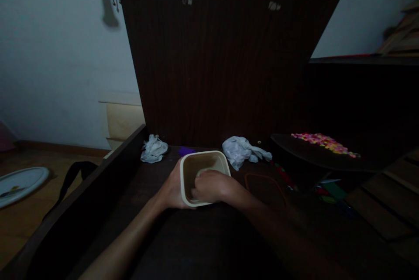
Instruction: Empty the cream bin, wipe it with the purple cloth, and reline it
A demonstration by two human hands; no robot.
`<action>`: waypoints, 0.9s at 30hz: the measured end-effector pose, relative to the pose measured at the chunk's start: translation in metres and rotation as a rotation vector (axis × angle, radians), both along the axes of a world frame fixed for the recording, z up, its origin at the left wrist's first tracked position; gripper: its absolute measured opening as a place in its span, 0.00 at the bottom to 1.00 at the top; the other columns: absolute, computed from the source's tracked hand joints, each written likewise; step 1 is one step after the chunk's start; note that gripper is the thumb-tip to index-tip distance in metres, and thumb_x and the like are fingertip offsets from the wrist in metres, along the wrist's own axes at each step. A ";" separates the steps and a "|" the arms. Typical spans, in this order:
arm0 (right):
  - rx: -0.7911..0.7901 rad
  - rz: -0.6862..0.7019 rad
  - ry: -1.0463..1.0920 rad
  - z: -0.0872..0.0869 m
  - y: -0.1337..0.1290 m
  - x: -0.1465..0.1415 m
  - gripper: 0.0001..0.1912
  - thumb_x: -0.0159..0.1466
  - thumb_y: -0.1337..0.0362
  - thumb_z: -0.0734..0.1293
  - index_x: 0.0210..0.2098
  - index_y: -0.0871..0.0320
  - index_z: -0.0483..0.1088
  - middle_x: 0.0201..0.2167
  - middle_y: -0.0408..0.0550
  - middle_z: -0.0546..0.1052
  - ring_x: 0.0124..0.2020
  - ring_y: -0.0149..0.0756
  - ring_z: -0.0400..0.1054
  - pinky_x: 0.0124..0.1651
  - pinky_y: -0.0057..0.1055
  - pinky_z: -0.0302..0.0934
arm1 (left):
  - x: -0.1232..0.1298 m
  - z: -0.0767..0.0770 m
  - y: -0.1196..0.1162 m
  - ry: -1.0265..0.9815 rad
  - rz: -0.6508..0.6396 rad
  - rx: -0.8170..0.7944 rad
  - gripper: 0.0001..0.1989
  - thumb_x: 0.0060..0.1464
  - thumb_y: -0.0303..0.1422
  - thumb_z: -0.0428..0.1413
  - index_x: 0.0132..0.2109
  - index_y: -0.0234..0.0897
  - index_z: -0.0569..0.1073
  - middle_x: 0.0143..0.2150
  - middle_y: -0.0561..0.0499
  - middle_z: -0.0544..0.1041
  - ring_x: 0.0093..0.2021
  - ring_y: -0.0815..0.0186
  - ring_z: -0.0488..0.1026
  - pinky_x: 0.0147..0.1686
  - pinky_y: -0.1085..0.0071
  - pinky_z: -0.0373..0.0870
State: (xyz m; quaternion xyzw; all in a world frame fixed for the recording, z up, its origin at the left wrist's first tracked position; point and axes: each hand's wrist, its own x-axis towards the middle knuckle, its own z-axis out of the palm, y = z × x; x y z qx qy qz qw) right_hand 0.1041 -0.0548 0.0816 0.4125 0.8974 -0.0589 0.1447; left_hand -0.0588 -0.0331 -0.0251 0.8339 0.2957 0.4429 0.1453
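My left hand [173,186] grips a cream-coloured, square-mouthed plastic container [205,155] around its left side and tilts its mouth toward me. Into that mouth reaches my right hand [209,186], its fingers curled down near the inner wall. A pale patch shows by the knuckles; whether the fingers hold it I cannot make out. Behind the container, on the dark wooden surface, lie a crumpled white plastic bag [242,151] and a small purple item [186,151]. Right of my right hand there is a thin reddish-brown rounded frame, perhaps a lid [265,176].
Another crumpled plastic bag [153,149] sits at the back left, beside a raised wooden side board [108,171]. A dark shelf on the right bears a string of colourful pieces [324,142]. Below it are green and red items [335,190]. A white oval tray [24,184] is at far left.
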 end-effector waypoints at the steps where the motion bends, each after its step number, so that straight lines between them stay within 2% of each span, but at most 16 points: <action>1: -0.013 0.000 0.002 0.007 -0.005 0.006 0.21 0.72 0.58 0.63 0.40 0.68 0.83 0.39 0.66 0.84 0.42 0.51 0.81 0.39 0.35 0.68 | 0.000 0.000 0.000 -0.004 0.012 -0.012 0.57 0.29 0.44 0.75 0.66 0.36 0.61 0.63 0.36 0.70 0.63 0.38 0.71 0.65 0.42 0.68; 4: -0.075 0.009 0.079 0.026 -0.016 0.025 0.29 0.75 0.50 0.57 0.44 0.65 0.82 0.42 0.63 0.84 0.43 0.50 0.80 0.40 0.35 0.66 | -0.001 0.000 0.001 -0.062 0.034 -0.043 0.54 0.30 0.46 0.75 0.65 0.36 0.64 0.60 0.37 0.73 0.61 0.39 0.72 0.64 0.41 0.67; 6: -0.093 0.037 0.166 0.033 -0.020 0.036 0.26 0.73 0.48 0.61 0.45 0.64 0.80 0.44 0.61 0.83 0.44 0.49 0.79 0.41 0.34 0.65 | -0.002 0.000 0.001 -0.124 0.036 -0.080 0.54 0.30 0.48 0.75 0.64 0.35 0.65 0.56 0.37 0.74 0.60 0.39 0.73 0.63 0.40 0.67; 9: -0.088 0.086 0.256 0.037 -0.019 0.048 0.17 0.69 0.54 0.69 0.47 0.61 0.78 0.46 0.57 0.82 0.46 0.47 0.76 0.44 0.33 0.63 | 0.000 0.001 -0.001 -0.199 0.009 -0.185 0.51 0.32 0.48 0.74 0.62 0.35 0.65 0.51 0.39 0.77 0.58 0.41 0.75 0.62 0.41 0.68; 12: -0.110 0.128 0.364 0.039 -0.013 0.058 0.11 0.69 0.61 0.69 0.47 0.59 0.77 0.45 0.52 0.82 0.46 0.43 0.75 0.45 0.32 0.62 | 0.004 0.005 -0.006 -0.262 -0.069 -0.290 0.49 0.37 0.50 0.73 0.63 0.36 0.65 0.48 0.41 0.79 0.55 0.44 0.77 0.59 0.42 0.72; 16: -0.170 0.123 0.605 0.047 -0.001 0.072 0.08 0.68 0.62 0.69 0.43 0.57 0.77 0.37 0.44 0.80 0.37 0.36 0.72 0.41 0.29 0.61 | 0.008 0.011 -0.011 -0.327 -0.169 -0.381 0.54 0.37 0.56 0.71 0.66 0.38 0.61 0.53 0.39 0.78 0.55 0.45 0.77 0.56 0.44 0.75; 18: -0.195 0.053 0.802 0.050 0.007 0.078 0.09 0.67 0.59 0.69 0.41 0.57 0.76 0.33 0.42 0.79 0.33 0.34 0.70 0.38 0.29 0.61 | 0.009 0.011 -0.013 -0.335 -0.227 -0.420 0.56 0.37 0.58 0.71 0.68 0.39 0.59 0.55 0.37 0.77 0.56 0.44 0.76 0.55 0.45 0.76; 21: -0.201 -0.149 1.175 0.047 0.026 0.082 0.12 0.63 0.54 0.71 0.36 0.56 0.75 0.32 0.41 0.77 0.34 0.35 0.70 0.39 0.30 0.63 | 0.010 0.009 -0.014 -0.347 -0.251 -0.458 0.59 0.37 0.59 0.70 0.70 0.38 0.57 0.56 0.36 0.76 0.59 0.42 0.75 0.56 0.44 0.75; 25: -0.201 -0.424 1.605 0.029 0.067 0.080 0.17 0.53 0.51 0.76 0.34 0.56 0.74 0.33 0.41 0.77 0.35 0.35 0.71 0.42 0.32 0.65 | 0.012 0.007 -0.017 -0.316 -0.301 -0.519 0.61 0.35 0.62 0.69 0.70 0.38 0.56 0.57 0.35 0.75 0.61 0.42 0.73 0.58 0.44 0.73; 27: -0.234 -0.505 1.670 0.015 0.091 0.076 0.20 0.50 0.49 0.76 0.32 0.56 0.71 0.31 0.39 0.76 0.33 0.33 0.70 0.43 0.31 0.65 | 0.014 0.007 -0.018 -0.307 -0.320 -0.530 0.61 0.34 0.62 0.69 0.69 0.38 0.57 0.58 0.35 0.75 0.61 0.41 0.73 0.59 0.44 0.72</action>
